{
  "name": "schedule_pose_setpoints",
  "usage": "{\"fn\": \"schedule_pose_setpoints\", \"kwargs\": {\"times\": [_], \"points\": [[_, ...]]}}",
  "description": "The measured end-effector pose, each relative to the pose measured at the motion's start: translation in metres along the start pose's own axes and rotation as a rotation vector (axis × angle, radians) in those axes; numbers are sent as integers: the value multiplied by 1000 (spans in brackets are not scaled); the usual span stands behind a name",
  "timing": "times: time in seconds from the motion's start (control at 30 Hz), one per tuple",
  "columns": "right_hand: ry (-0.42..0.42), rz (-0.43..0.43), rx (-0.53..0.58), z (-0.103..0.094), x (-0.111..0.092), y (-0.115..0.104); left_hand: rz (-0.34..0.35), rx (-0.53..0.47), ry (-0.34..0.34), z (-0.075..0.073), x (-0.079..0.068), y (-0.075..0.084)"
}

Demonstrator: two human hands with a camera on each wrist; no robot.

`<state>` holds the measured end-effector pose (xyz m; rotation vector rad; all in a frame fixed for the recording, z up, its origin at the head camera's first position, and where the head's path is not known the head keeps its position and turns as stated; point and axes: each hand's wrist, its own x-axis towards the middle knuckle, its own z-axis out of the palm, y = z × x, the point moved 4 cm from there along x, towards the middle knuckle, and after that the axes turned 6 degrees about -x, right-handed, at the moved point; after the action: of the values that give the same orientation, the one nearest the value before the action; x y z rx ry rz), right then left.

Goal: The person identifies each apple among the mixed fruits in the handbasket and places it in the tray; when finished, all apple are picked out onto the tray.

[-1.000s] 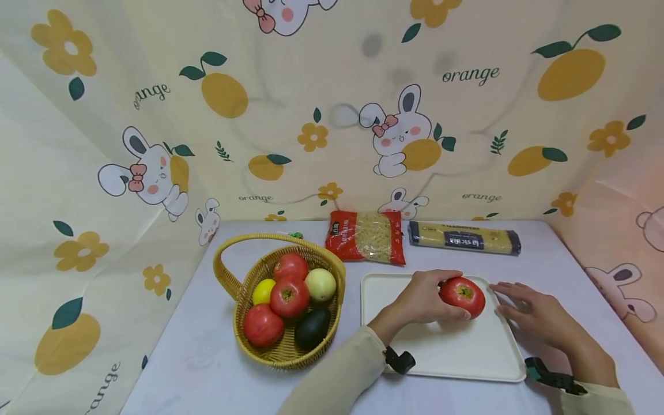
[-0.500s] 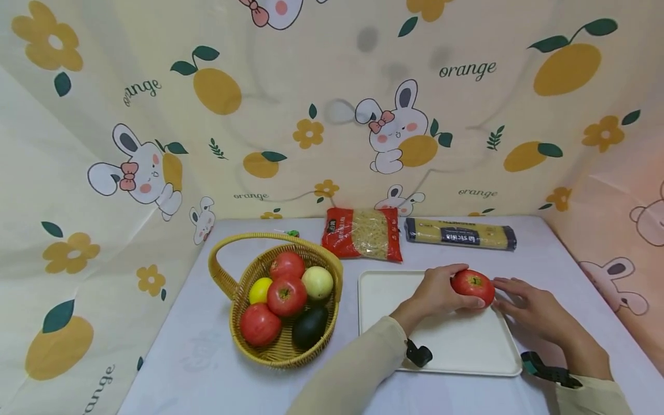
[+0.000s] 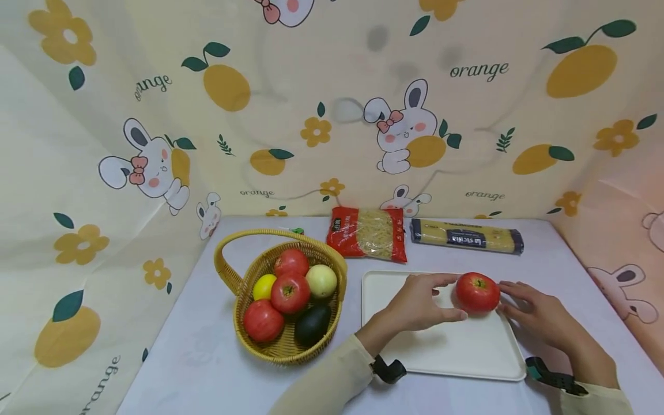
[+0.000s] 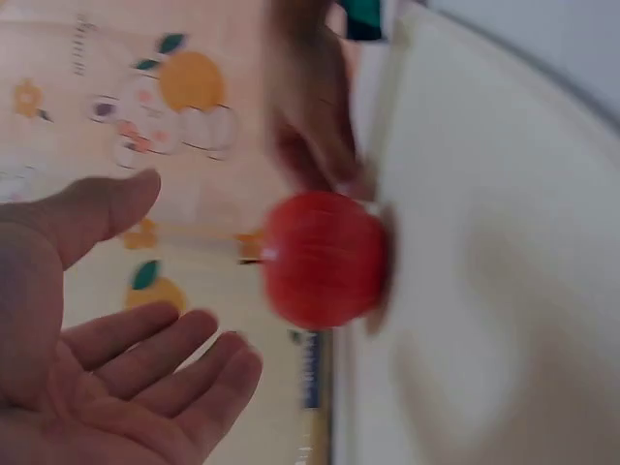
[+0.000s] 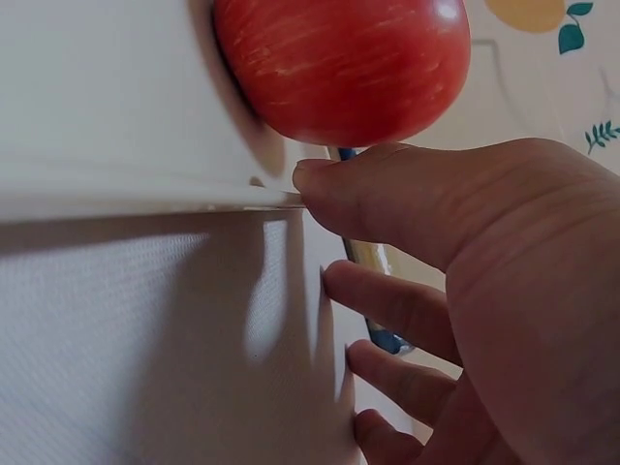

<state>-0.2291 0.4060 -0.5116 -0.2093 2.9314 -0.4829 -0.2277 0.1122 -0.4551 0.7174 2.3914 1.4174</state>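
A red tomato (image 3: 478,293) sits on the white tray (image 3: 441,351) near its back right corner. Just left of it my left hand (image 3: 417,305) is spread, thumb and fingers apart; in the left wrist view a gap separates this hand (image 4: 126,358) from the tomato (image 4: 325,260). At the tray's right edge lies my right hand (image 3: 542,317), its fingers loosely bent. The right wrist view has the thumb (image 5: 378,189) at the tray's rim, right under the tomato, and the other fingertips down on the tablecloth outside the tray.
Left of the tray stands a wicker basket (image 3: 280,360) holding red tomatoes, a yellow fruit (image 3: 264,286), a pale round fruit (image 3: 321,281) and a dark green oval one (image 3: 313,324). Behind lie a red pasta bag (image 3: 368,233) and a spaghetti pack (image 3: 467,236).
My left hand has carried the tomato toward the tray's back right corner, let go of it and drawn back to the left. The right hand has stayed by the edge.
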Motion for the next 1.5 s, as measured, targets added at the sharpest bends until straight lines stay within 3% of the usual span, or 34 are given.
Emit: {"fn": "schedule_pose_setpoints", "kwargs": {"times": [0.23, 0.4, 0.57, 0.7, 0.87, 1.13, 1.33, 1.5], "points": [[5, 9, 0, 0, -1, 4, 74, -180, -149, -30, -45, 9], [13, 1, -9, 0, -4, 5, 155, -250, -240, -54, -76, 9], [9, 5, -5, -1, -5, 7, 171, -297, -270, -85, -111, 2], [16, 2, -8, -3, -7, 9, 157, -322, -220, -115, -137, -10], [39, -15, 4, -4, -8, 8, 202, -338, -140, -154, -166, -24], [21, -7, 16, 0, -5, 5, 236, -299, 33, -210, -205, -53], [29, -14, 12, 1, -3, 3, 211, -301, 162, -244, -217, -80], [31, -31, 20, 3, -1, 0, 154, -337, 233, -257, -217, -107]]}}
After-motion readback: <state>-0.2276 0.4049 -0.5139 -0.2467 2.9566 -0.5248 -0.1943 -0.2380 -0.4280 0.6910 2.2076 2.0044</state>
